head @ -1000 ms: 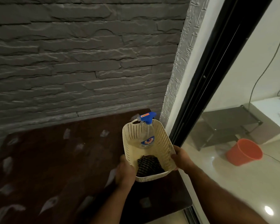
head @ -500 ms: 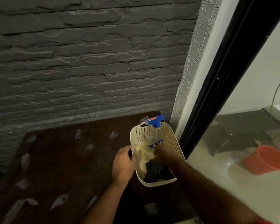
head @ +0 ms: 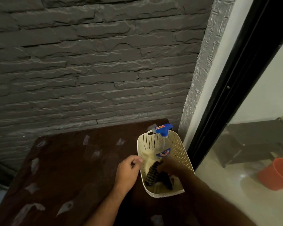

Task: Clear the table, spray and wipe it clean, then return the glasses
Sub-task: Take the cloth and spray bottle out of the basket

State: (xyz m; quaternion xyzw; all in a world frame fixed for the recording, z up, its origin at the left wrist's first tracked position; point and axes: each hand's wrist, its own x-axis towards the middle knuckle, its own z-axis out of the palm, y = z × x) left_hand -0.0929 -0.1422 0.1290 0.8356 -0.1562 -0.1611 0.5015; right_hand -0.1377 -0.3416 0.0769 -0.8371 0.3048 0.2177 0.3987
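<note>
A cream perforated basket [head: 180,149] stands on the dark brown table [head: 69,168] at its right side. A clear spray bottle [head: 162,144] with a blue trigger head leans inside it. My right hand [head: 169,165] is inside the basket, fingers closed on a dark checked cloth [head: 151,174] that hangs partly lifted. My left hand [head: 129,170] rests against the basket's left rim, fingers loosely curled with nothing in them. No glasses are in view.
A grey stone-brick wall rises right behind the table. To the right runs a black door frame [head: 232,88] with a pale floor beyond, where an orange bucket [head: 278,173] and a low grey metal stand [head: 255,141] sit.
Both hands let go of the basket's sides. My right hand went into the basket and took hold of the checked cloth, pulling it up; the left hand slid to the left rim.
</note>
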